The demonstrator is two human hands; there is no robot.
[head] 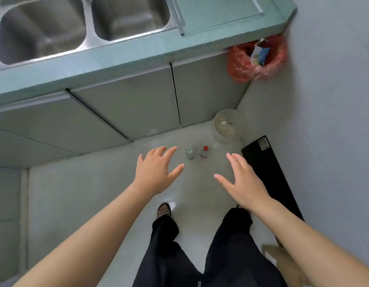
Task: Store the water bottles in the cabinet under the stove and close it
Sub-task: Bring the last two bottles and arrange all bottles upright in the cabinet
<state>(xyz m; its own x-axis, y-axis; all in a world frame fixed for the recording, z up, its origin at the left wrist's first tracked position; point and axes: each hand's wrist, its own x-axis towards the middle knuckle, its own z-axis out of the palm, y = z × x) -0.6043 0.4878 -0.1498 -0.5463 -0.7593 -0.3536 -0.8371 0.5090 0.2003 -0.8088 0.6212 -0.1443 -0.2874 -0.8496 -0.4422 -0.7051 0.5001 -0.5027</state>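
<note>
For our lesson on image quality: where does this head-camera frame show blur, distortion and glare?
Head view: the red bag is smeared by blur. Head view: the counter edge and cabinet doors lean and fan outward, which is wide-angle distortion. Head view: a glare patch sits on the floor by the shoe; the green-capped bottle and red-capped bottle look soft, labels unreadable.

Double sink (82, 25); red bag (256, 59); glass bowl (229, 126).

This is a small home kitchen. A stainless double sink (45, 32) sits in a teal countertop (121, 59) over grey cabinet doors (138, 104), and a red plastic bag (239, 65) hangs at the counter's corner.
</note>
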